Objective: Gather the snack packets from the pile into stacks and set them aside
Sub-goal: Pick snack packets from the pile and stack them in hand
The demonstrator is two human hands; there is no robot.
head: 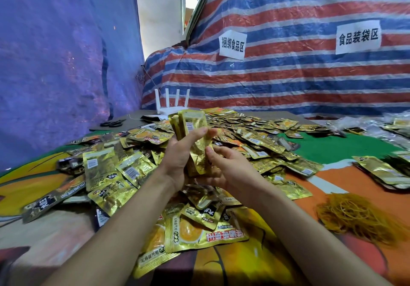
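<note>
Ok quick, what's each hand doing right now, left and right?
Left hand: grips the upright stack of gold packets.
Right hand: holds the same stack at its lower end.

Packet stack point(192, 130) in left hand point(177, 159)

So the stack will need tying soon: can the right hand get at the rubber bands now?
Probably yes. The rubber bands lie uncovered on its own side, with nothing tall between. But the right hand is holding the stack with the left hand, so it must let go first.
</note>
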